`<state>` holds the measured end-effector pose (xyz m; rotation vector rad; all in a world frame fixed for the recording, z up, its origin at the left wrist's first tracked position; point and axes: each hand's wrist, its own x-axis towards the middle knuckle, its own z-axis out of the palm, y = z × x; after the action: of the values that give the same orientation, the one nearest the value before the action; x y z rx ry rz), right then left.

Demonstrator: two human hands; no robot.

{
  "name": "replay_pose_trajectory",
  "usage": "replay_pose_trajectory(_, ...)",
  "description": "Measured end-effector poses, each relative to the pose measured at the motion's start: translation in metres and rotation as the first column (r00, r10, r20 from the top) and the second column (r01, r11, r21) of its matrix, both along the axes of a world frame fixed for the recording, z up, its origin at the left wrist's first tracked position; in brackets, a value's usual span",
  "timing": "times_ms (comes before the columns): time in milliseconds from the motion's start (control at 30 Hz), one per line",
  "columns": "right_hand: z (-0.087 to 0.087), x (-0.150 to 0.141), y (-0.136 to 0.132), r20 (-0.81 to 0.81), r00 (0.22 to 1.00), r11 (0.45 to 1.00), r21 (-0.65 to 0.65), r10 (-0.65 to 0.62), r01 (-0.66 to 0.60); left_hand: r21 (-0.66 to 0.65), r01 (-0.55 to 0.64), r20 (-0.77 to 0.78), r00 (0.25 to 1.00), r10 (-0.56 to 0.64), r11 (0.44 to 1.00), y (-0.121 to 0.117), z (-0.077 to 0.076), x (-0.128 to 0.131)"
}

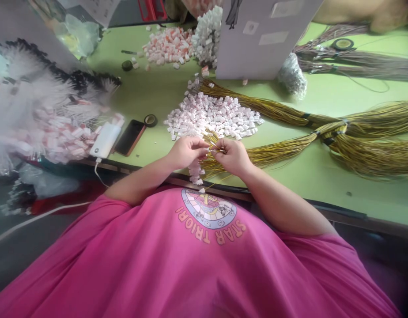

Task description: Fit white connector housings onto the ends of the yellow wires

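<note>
My left hand (187, 151) and my right hand (233, 155) meet just over the near edge of the green table (157, 92). Between their fingertips sits a small white connector (209, 149) with a thin yellow wire (220, 151) entering it; the left hand pinches the connector, the right pinches the wire. A short string of finished white connectors (195, 172) hangs below my left hand. Just beyond the hands lies a heap of loose white connectors (213, 117). Thick bundles of yellow wires (323, 132) stretch from my right hand off to the right.
A white power bank (106, 139), a dark phone (130, 137) and a tape roll (150, 120) lie left of the hands. Piles of pink-white (167, 44) and white connectors (207, 33), a grey board (257, 39) and brownish wire bundles (356, 62) fill the far side. Finished wire sets (45, 119) are heaped at left.
</note>
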<state>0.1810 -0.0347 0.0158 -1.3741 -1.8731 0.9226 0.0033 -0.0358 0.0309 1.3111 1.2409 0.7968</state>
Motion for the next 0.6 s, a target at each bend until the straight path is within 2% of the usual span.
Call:
replay_pose_trajectory(167, 0.0, 0.0, 0.002, -0.018, 0.998, 0.995, -0.074, 0.064, -0.065, 0.078, 0.004, -0.078, 0.997, 0.002, 0.997, -0.002, -0.003, -0.002)
replay_pose_trajectory(267, 0.001, 0.0, 0.002, -0.02, 0.998, 0.992, -0.11, 0.061, -0.063, 0.106, 0.026, -0.113, 0.994, -0.014, 0.994, -0.002, -0.003, -0.003)
replay_pose_trajectory(467, 0.0, 0.001, 0.001, -0.002, 0.997, 0.993, -0.084, 0.081, -0.081, 0.057, 0.089, -0.139, 0.987, -0.08, 0.994, -0.006, -0.002, -0.001)
replay_pose_trajectory(533, 0.001, 0.003, 0.003, -0.027, 0.994, 0.989, -0.107, 0.103, -0.106, 0.115, 0.115, -0.176, 0.98, -0.094, 0.987, -0.004, 0.001, -0.006)
replay_pose_trajectory(600, 0.002, 0.006, 0.006, -0.081, 0.989, 0.985, -0.105, 0.127, -0.135, 0.21, 0.178, -0.277, 0.954, -0.116, 0.961, 0.004, 0.005, -0.02)
